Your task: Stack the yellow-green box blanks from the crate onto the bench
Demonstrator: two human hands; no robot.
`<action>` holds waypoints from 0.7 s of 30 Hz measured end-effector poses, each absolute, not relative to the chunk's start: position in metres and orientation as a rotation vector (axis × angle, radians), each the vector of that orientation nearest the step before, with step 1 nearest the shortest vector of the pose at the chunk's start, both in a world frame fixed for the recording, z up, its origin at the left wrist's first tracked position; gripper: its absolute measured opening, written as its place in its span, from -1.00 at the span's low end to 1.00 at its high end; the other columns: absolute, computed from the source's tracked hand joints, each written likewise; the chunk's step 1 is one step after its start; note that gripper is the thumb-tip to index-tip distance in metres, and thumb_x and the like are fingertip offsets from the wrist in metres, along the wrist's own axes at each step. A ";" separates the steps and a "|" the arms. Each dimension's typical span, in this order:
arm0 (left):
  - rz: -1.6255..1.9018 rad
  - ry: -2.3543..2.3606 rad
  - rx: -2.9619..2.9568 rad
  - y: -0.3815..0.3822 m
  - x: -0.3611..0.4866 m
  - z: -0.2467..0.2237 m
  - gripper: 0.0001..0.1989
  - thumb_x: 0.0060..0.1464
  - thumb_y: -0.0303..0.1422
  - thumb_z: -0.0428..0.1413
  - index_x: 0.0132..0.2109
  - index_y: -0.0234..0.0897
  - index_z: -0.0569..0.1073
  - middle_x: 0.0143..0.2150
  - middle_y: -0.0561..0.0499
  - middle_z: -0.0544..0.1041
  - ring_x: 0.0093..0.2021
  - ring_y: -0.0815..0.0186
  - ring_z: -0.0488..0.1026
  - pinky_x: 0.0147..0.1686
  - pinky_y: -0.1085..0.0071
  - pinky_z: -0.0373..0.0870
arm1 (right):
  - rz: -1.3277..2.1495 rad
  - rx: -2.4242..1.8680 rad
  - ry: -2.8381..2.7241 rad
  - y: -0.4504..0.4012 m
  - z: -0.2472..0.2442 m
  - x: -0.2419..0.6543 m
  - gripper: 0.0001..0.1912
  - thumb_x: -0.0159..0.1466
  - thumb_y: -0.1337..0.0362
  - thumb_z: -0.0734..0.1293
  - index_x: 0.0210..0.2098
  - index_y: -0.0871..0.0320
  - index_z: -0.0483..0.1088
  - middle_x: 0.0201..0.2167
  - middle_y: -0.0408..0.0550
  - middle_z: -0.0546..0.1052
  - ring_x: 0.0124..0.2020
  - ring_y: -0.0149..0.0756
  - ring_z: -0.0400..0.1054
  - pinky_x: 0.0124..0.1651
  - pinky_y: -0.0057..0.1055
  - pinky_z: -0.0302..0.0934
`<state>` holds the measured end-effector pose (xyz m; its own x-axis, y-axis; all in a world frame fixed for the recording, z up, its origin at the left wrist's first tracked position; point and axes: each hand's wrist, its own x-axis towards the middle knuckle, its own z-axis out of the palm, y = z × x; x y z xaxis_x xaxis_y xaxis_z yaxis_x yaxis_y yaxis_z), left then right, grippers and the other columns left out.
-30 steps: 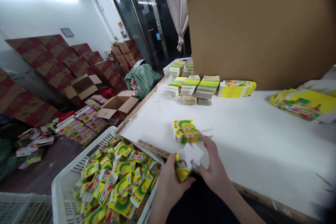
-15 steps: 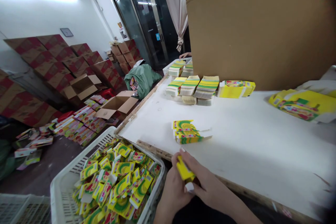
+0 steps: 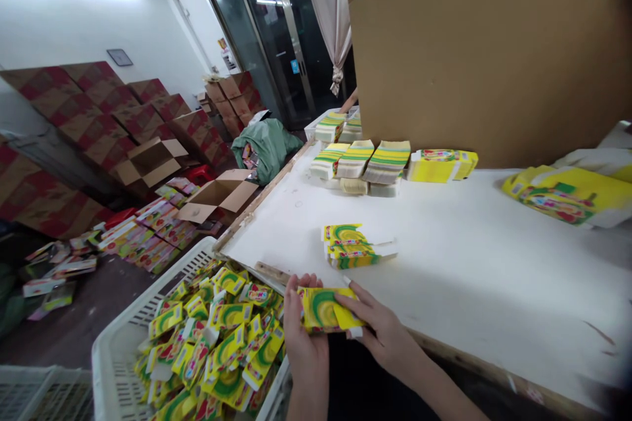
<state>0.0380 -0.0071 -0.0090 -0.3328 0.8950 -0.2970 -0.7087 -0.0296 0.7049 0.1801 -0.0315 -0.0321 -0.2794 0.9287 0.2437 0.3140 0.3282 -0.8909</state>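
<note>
A small yellow and green printed carton [image 3: 320, 308] is held between my two hands at the table's near edge. My left hand [image 3: 303, 335] wraps its left end, fingers up behind it. At the right end, where a yellow flap and a white tab stick out, my right hand [image 3: 378, 322] grips with thumb and fingers. Just beyond lie a few flat unfolded cartons [image 3: 348, 247] on the white table [image 3: 444, 243]. Left of my hands, a white plastic basket [image 3: 106, 355] holds a heap of the same small cartons [image 3: 232, 342].
Stacks of flat cartons [image 3: 388, 161] and a larger yellow box [image 3: 442, 166] stand at the back, before a tall cardboard sheet [image 3: 474, 59]. More yellow packaging [image 3: 557, 194] lies right. Another person's arm [image 3: 349, 102] shows behind the sheet. Open boxes [image 3: 217, 197] stand on the floor left.
The carton has turned from end-on to lengthwise, its broad printed face now showing. My left hand has shifted left and opened out along it. The co-worker's arm has moved slightly.
</note>
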 end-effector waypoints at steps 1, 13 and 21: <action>1.678 0.933 0.165 -0.006 0.037 -0.009 -0.79 0.00 -0.34 0.08 -0.16 -0.23 0.39 -0.19 -0.01 0.45 -0.18 0.32 0.44 -0.08 0.30 0.35 | 0.980 -1.092 -1.816 -0.033 -0.028 0.181 -0.55 0.16 0.28 0.24 0.06 0.07 0.27 0.19 0.11 0.15 0.19 -0.11 0.03 0.15 -0.17 0.02; 1.715 1.076 0.553 -0.012 0.029 -0.016 -0.81 -0.05 -0.22 0.08 -0.29 -0.21 0.35 -0.42 0.09 0.38 -0.32 0.31 0.43 -0.20 0.23 0.37 | 1.147 -1.099 -1.590 -0.019 -0.023 0.166 -0.50 -0.02 0.37 0.36 -0.05 0.11 0.34 0.12 0.09 0.22 0.12 -0.13 0.14 0.01 -0.29 0.20; 1.783 2.051 1.111 0.004 -0.054 -0.019 -0.33 -0.21 -0.24 0.22 0.07 -0.24 0.18 0.10 -0.13 0.20 0.15 0.11 0.10 0.13 0.11 0.00 | 0.375 -1.803 -1.764 0.074 -0.019 0.213 -0.56 0.10 0.50 0.17 0.00 0.27 0.26 -0.10 0.13 0.40 -0.06 -0.14 0.25 0.00 -0.25 0.10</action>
